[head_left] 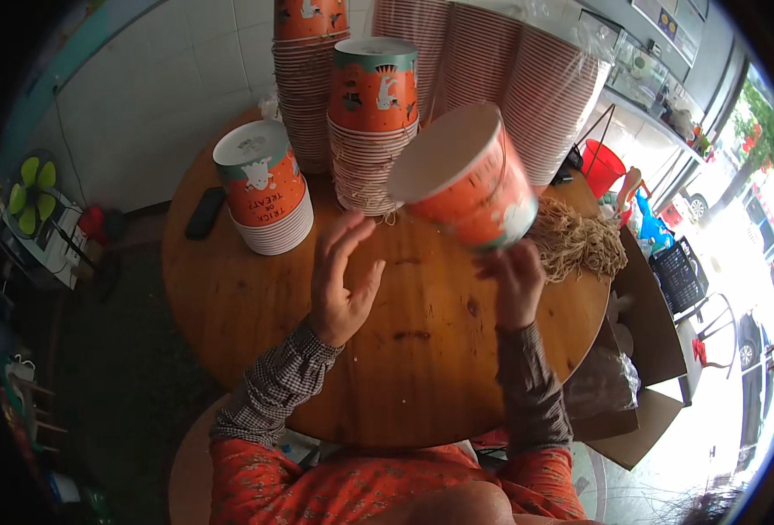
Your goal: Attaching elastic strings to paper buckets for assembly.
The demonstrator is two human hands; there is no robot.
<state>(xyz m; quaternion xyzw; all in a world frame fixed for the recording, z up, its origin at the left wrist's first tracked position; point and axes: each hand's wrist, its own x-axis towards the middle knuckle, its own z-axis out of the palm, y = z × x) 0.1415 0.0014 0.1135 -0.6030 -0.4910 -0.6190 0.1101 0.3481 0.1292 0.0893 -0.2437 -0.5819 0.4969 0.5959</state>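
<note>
A paper bucket [483, 197], orange with a green band and a white figure, is tilted above the table with its white mouth toward the upper left. At its lower end my right hand [520, 278] holds it near the base, slightly blurred and with its fingertips partly hidden. A thin cord runs down the bucket's side. My left hand [343, 284] is raised, empty, its fingers apart, to the left of the bucket. Beyond it, a short upside-down stack of similar buckets [264, 188] stands at the left. A taller stack [374, 122] has brown cords hanging round it.
The round wooden table [387, 367] also bears a dark phone [206, 213], a bundle of brown cords [579, 241], and tall bucket stacks in clear plastic [549, 87] at the back. An open cardboard box [645, 350] sits right. A green-bladed fan [32, 194] stands left.
</note>
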